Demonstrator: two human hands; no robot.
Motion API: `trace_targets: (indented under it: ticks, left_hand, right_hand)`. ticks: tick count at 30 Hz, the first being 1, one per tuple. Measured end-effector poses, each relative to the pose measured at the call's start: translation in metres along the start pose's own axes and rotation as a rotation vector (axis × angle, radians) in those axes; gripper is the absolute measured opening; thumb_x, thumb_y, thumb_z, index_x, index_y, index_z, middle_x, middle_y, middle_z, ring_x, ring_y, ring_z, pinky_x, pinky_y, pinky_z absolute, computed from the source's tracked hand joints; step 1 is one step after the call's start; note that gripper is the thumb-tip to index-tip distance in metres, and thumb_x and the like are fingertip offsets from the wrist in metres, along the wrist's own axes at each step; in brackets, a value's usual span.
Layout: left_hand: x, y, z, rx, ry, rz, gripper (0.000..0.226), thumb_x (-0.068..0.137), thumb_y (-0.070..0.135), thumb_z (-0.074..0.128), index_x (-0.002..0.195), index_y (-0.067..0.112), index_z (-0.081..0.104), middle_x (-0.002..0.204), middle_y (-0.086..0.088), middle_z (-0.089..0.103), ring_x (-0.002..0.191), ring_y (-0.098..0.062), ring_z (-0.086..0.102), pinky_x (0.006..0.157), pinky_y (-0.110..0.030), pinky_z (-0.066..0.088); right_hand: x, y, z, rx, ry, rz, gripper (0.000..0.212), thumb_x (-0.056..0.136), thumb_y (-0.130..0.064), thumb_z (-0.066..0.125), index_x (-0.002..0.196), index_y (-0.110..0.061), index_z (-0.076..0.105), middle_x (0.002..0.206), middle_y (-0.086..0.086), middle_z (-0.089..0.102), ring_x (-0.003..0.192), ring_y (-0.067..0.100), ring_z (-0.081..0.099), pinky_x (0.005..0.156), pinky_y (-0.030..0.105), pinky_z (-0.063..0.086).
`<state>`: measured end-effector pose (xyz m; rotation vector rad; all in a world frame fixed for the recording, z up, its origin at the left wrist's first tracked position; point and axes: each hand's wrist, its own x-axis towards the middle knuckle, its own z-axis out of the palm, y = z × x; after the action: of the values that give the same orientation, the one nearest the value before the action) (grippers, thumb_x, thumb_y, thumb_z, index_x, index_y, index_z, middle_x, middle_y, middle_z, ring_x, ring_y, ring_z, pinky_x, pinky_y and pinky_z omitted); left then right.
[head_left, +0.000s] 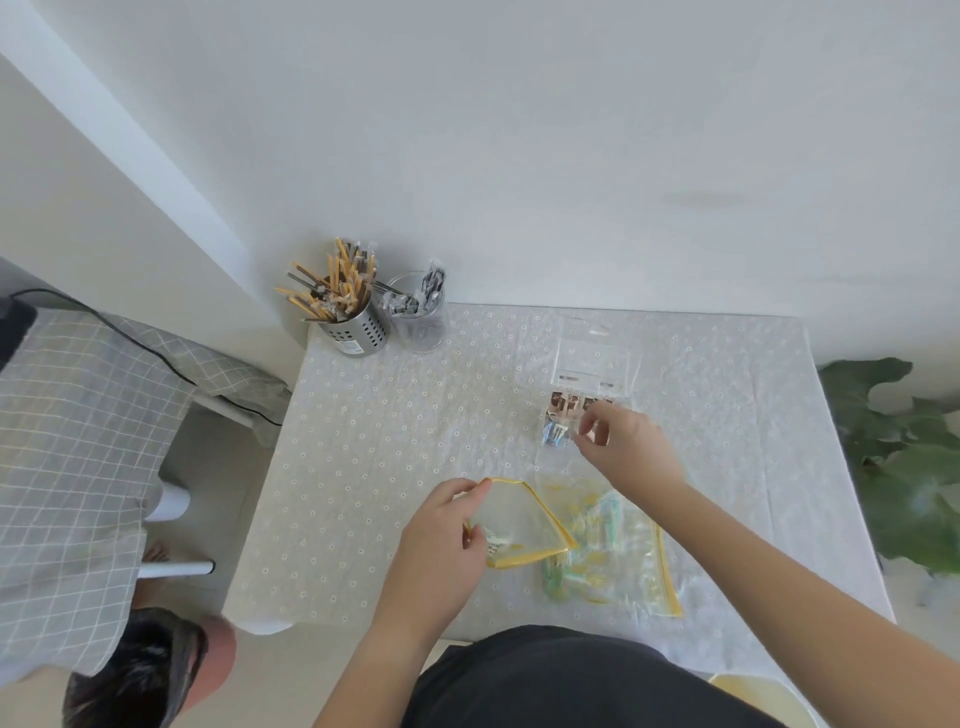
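Nearest me, my left hand (441, 545) pinches the yellow rim of the zip bag (524, 514), thumb and forefinger clamped on the top corner and the other fingers curled at the lower edge, so the mouth stands open above the bench (389, 441); one small thing already lies inside it. To do this well I judge the mouth should stay wide and turned toward my other hand, the rim taut; if it sags, a small piece will catch the yellow strip and drop onto the cloth.

Just beside it, under my right forearm, a second bag (623, 561) lies flat, full of green and yellow bits; it sits in the path back, so I should carry over it and not drag my wrist across.

Farther out, my right hand (631, 447) hovers over the clear box (587, 374), its lid tipped back; thumb and forefinger are curled close together at a compartment by the clips (558, 431), but whether they hold one I cannot tell. One clip at a time, lifted straight up clear of the divider, seems best.

At the far edge by the wall stand a steel holder (358, 330) of wrapped sticks and a clear cup (423, 325), touching each other, well apart from my work; neither blocks anything. Off to the right is a plant (904, 467); to the left a bed (72, 441) with a cable (130, 338) across it, and a person's head (135, 670) low beside the bench corner.
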<state>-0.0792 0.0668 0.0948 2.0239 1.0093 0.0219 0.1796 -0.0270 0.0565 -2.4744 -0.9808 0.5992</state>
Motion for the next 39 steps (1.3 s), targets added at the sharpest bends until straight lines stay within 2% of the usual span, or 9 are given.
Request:
trace_targets:
  ticks: [6,10,16,19,21,25,30,36,39]
  left_hand:
    - [-0.003,0.015,0.002,0.017,-0.011,0.078,0.056,0.102,0.012,0.06,0.154,0.034,0.054,0.137,0.03,0.047,0.09,0.004,0.061,0.091,-0.019,0.053]
    - [-0.007,0.028,0.005,0.004,-0.003,0.163,0.055,0.102,0.011,0.062,0.152,0.034,0.056,0.138,0.031,0.048,0.093,0.002,0.063,0.091,-0.018,0.053]
    - [-0.02,0.049,0.007,-0.018,0.032,0.338,0.056,0.101,0.0,0.057,0.146,0.032,0.064,0.134,0.035,0.052,0.117,0.003,0.06,0.092,-0.012,0.05]
    - [-0.027,0.055,0.008,-0.027,0.053,0.406,0.057,0.099,-0.001,0.057,0.144,0.033,0.066,0.135,0.034,0.054,0.122,0.002,0.06,0.093,-0.019,0.054]
    - [-0.031,0.057,0.009,-0.017,0.063,0.439,0.058,0.099,-0.002,0.057,0.144,0.033,0.065,0.136,0.033,0.055,0.125,0.004,0.058,0.095,-0.019,0.054]
    - [-0.038,0.054,0.013,0.012,0.057,0.442,0.061,0.099,-0.001,0.054,0.147,0.035,0.061,0.139,0.035,0.053,0.128,0.008,0.055,0.098,-0.019,0.053]
    - [-0.042,0.051,0.017,0.016,0.021,0.385,0.061,0.099,0.001,0.055,0.149,0.035,0.06,0.138,0.037,0.051,0.117,0.008,0.058,0.097,-0.014,0.051]
    - [-0.042,0.051,0.017,-0.006,0.009,0.274,0.064,0.096,0.0,0.057,0.15,0.034,0.058,0.131,0.043,0.049,0.092,0.011,0.059,0.088,-0.004,0.042]
    - [-0.041,0.049,0.015,-0.022,0.013,0.212,0.065,0.095,-0.001,0.059,0.151,0.032,0.058,0.129,0.041,0.05,0.086,0.005,0.059,0.084,-0.002,0.041]
  right_hand:
    - [-0.056,-0.038,-0.045,0.147,-0.114,-0.098,0.011,0.086,-0.03,0.074,0.081,-0.03,0.065,0.074,-0.01,0.066,0.062,0.004,0.056,0.057,0.018,0.044]
    - [-0.082,-0.055,-0.052,0.051,-0.266,-0.15,0.006,0.09,-0.027,0.067,0.091,-0.031,0.071,0.078,-0.013,0.069,0.072,0.0,0.062,0.066,0.023,0.053]
    - [-0.082,-0.056,-0.006,-0.238,-0.395,-0.163,0.041,0.1,-0.006,0.046,0.139,-0.015,0.058,0.134,0.006,0.063,0.119,0.024,0.063,0.095,0.034,0.052]
    - [-0.077,-0.06,0.009,-0.452,-0.476,-0.188,0.029,0.099,-0.004,0.047,0.123,-0.005,0.063,0.101,0.008,0.067,0.088,0.025,0.064,0.074,0.032,0.049]
    - [-0.075,-0.059,0.015,-0.564,-0.494,-0.226,0.026,0.1,-0.006,0.048,0.117,-0.004,0.066,0.089,0.005,0.058,0.086,0.024,0.064,0.074,0.032,0.046]
    - [-0.077,-0.053,0.024,-0.701,-0.472,-0.258,0.025,0.101,-0.006,0.049,0.118,-0.005,0.067,0.091,0.005,0.06,0.098,0.025,0.067,0.081,0.031,0.047]
    - [-0.087,-0.049,0.031,-0.735,-0.455,-0.286,0.023,0.102,-0.008,0.05,0.121,-0.008,0.062,0.12,0.008,0.067,0.111,0.026,0.066,0.09,0.032,0.049]
    - [-0.091,-0.057,0.026,-0.661,-0.531,-0.266,0.013,0.099,-0.004,0.05,0.093,-0.01,0.059,0.083,0.002,0.059,0.086,0.027,0.064,0.079,0.032,0.05]
    - [-0.098,-0.062,0.018,-0.543,-0.475,-0.258,0.021,0.098,-0.002,0.053,0.115,-0.007,0.064,0.111,0.007,0.068,0.102,0.027,0.068,0.083,0.033,0.051]
